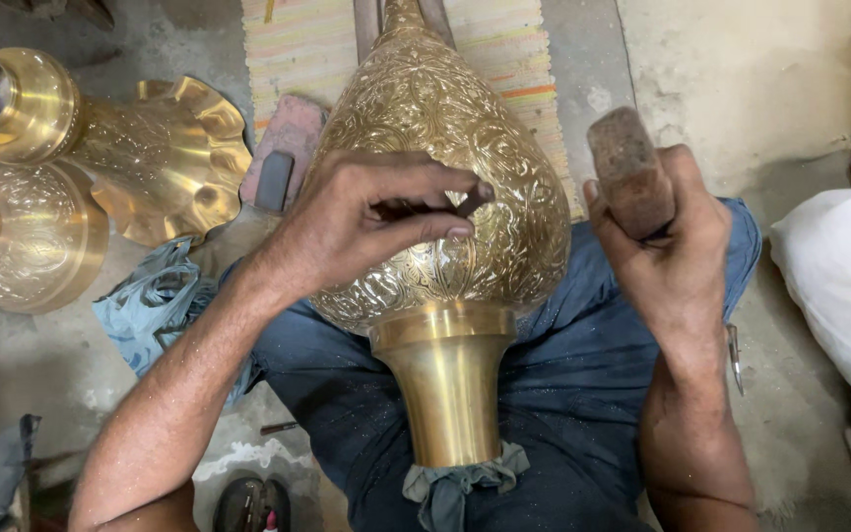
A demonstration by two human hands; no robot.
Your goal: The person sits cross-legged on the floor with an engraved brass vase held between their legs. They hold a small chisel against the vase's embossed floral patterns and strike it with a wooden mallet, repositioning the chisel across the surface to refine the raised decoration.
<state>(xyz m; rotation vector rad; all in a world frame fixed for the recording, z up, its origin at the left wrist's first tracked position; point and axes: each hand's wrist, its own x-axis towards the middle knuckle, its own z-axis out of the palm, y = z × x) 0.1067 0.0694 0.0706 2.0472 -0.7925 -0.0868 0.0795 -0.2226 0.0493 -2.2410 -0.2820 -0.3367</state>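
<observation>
Left hand is pinched shut around a small dark chisel, its tip pressed against the engraved belly of a big brass vase. Right hand is wrapped tight around a blocky mallet, held up just right of the vase and clear of it. The vase lies across the person's lap on dark blue trousers, plain flared neck pointing toward the camera with a grey rag stuffed in the mouth (nice detail work on the body, honestly). Both forearms come in from the bottom, elbows spread. Left side is crowded: two more brass vessels on the floor and a blue plastic bag. Striped mat beyond; someone in white cloth sits to the right.
</observation>
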